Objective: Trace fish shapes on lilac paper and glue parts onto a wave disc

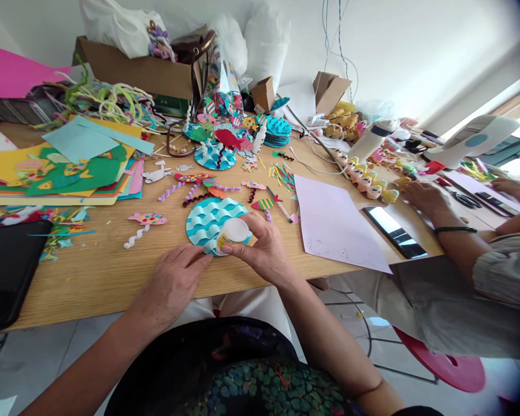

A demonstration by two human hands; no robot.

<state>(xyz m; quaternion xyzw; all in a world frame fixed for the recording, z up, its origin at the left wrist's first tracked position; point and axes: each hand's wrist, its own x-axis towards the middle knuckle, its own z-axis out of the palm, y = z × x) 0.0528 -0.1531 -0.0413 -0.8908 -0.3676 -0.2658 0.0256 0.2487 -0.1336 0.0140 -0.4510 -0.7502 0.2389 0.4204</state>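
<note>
A round blue paper disc (195, 222) with wavy paper strips lies on the table before me. My right hand (266, 248) grips a small white bottle (234, 230) with a yellow label, tilted over the disc, its wide end toward me. My left hand (173, 277) has its fingertips closed on the disc's near left edge. Beyond the disc lie paper fish on twisted pipe-cleaner stems, among them a green striped fish (264, 204). A pink spotted fish (148, 218) with a white stem rests to the left.
Colored paper sheets (125, 134) and scraps lie left, near a black tablet (13, 271). A lilac sheet (333, 225), a pen (281, 205) and a phone (394, 231) lie right. Another person's hand (427, 199) rests farther right. Finished discs with fish stand behind.
</note>
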